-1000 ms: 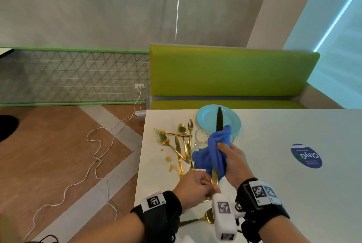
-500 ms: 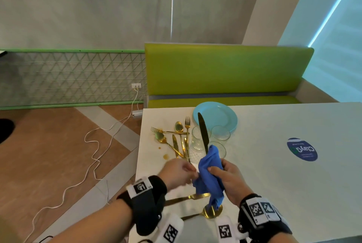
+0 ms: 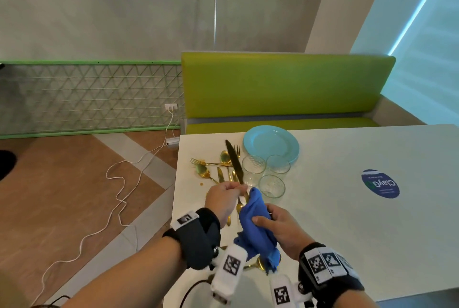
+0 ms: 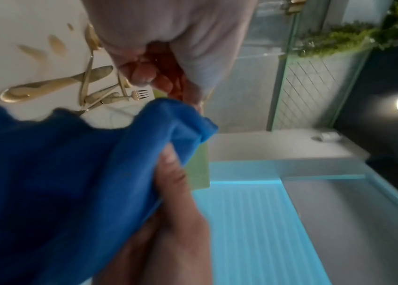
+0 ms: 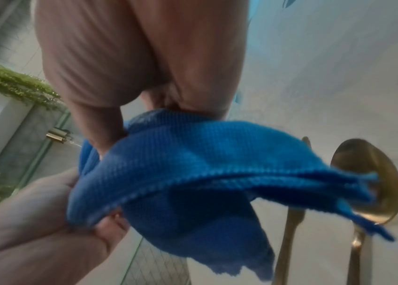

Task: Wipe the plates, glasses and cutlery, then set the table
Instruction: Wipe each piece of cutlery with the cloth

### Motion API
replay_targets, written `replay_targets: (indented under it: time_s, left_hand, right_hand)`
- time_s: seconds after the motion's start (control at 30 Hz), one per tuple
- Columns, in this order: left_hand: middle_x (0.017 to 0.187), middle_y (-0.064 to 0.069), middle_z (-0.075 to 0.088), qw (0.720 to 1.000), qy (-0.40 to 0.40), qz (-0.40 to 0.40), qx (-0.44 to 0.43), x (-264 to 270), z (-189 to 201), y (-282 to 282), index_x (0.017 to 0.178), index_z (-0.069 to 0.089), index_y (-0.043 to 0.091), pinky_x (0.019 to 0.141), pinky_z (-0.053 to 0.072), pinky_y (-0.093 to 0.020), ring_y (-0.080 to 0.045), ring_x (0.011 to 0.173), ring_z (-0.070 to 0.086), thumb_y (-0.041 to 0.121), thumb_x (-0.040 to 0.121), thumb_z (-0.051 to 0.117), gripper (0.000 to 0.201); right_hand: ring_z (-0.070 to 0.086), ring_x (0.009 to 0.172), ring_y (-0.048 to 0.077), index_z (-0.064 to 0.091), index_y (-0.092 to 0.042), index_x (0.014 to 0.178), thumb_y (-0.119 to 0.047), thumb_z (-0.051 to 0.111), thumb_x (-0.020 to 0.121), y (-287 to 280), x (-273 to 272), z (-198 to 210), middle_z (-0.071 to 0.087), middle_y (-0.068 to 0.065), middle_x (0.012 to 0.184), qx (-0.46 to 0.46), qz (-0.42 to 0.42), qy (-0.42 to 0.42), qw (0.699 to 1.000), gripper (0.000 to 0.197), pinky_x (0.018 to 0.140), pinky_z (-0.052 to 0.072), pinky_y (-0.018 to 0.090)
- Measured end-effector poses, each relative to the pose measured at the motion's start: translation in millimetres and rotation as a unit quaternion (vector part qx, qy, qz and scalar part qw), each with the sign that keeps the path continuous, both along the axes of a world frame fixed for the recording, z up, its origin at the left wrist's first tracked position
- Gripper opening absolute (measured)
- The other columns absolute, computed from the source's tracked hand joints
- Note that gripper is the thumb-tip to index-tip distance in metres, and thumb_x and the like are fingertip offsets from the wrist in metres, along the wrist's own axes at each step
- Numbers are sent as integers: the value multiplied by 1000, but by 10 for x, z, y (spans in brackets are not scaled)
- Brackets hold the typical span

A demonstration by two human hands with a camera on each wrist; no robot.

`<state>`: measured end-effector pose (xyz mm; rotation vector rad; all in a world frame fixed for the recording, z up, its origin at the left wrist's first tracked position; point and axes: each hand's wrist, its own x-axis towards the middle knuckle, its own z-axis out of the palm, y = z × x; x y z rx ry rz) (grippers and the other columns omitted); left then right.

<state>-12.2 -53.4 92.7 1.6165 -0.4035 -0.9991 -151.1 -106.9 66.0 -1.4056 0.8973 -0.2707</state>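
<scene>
A knife with a dark blade and gold handle is held above the table, tip pointing up and left. My left hand pinches it just below the blade. My right hand grips a blue cloth wrapped round the knife's handle, which is hidden. The right wrist view shows the cloth bunched under my fingers. A light blue plate and three glasses stand behind. Several gold forks and spoons lie left of the glasses.
A gold spoon and a gold knife lie on the white table under my hands. Brown spots mark the table near its left edge. A green bench stands behind, and a white cable crosses the floor.
My left hand left the handle's end and now pinches the knife below the blade. The cloth slid from the blade down onto the handle. The blade tilted to the left.
</scene>
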Motion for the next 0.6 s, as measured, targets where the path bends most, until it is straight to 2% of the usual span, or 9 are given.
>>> replay_targets:
  time_s: [0.07, 0.1, 0.13, 0.2, 0.23, 0.3, 0.4, 0.5, 0.6]
  left_hand:
    - [73, 4, 57, 998, 25, 60, -14, 158, 90, 6, 79, 61, 16, 80, 36, -28, -13, 76, 46, 18, 89, 62, 10]
    - [73, 5, 55, 998, 13, 66, -18, 272, 129, 25, 79, 61, 17, 79, 36, -28, -13, 76, 45, 18, 89, 62, 11]
    - [74, 5, 55, 999, -17, 49, -13, 394, 138, 45, 78, 61, 18, 76, 38, -26, -13, 76, 45, 19, 89, 62, 12]
    - [80, 5, 58, 990, -120, -62, 37, 559, 87, 117, 83, 63, 18, 67, 39, -22, -12, 80, 49, 21, 89, 61, 7]
    - [85, 5, 59, 971, -179, -140, 76, 586, 30, 162, 89, 65, 17, 68, 39, -20, -11, 83, 52, 22, 90, 61, 7]
    - [94, 5, 61, 904, -275, -288, 154, 566, -197, 228, 101, 67, 14, 77, 39, -20, -10, 90, 54, 26, 90, 60, 18]
    - [107, -2, 65, 813, -324, -428, 227, 389, -546, 319, 111, 67, 12, 82, 37, -20, -9, 91, 51, 28, 88, 62, 28]
    - [117, -7, 65, 761, -349, -479, 266, 212, -817, 356, 115, 65, 12, 88, 43, -24, -18, 99, 59, 28, 88, 63, 31]
    - [120, -7, 64, 737, -375, -486, 283, 81, -952, 318, 116, 64, 13, 94, 45, -29, -23, 109, 59, 27, 88, 63, 31]
  right_hand:
    - [57, 75, 15, 58, -15, 86, -19, 68, 75, -7, -85, -24, 62, 3, 81, -45, 23, 46, 998, 16, 69, 48, 26]
    - [57, 73, 14, 58, -17, 84, -19, 69, 74, -15, -134, -32, 62, 2, 78, -57, 17, 58, 997, 15, 67, 48, 25]
    - [58, 72, 15, 59, -16, 84, -15, 68, 77, -36, -185, -38, 62, 3, 78, -64, -4, 62, 996, 12, 66, 48, 25]
    - [61, 74, 18, 60, -14, 87, -9, 64, 83, -112, -280, -24, 65, 7, 81, -55, -87, 45, 994, 7, 65, 50, 28]
    - [62, 75, 20, 60, -13, 89, -9, 63, 85, -172, -319, -5, 66, 9, 83, -45, -130, 30, 990, 6, 65, 51, 29]
    - [62, 78, 23, 61, -12, 88, -12, 63, 85, -294, -374, 62, 67, 12, 88, -36, -176, 11, 984, 4, 68, 51, 31]
    - [62, 84, 26, 62, -11, 88, -13, 63, 85, -425, -427, 155, 67, 13, 91, -36, -197, -13, 980, 3, 78, 50, 39]
    - [63, 86, 25, 63, -10, 90, -14, 63, 86, -479, -470, 202, 68, 12, 92, -29, -216, -30, 975, 6, 82, 50, 40]
    - [63, 85, 25, 62, -9, 93, -15, 64, 85, -487, -533, 188, 68, 11, 92, -22, -229, -32, 973, 10, 76, 51, 36]
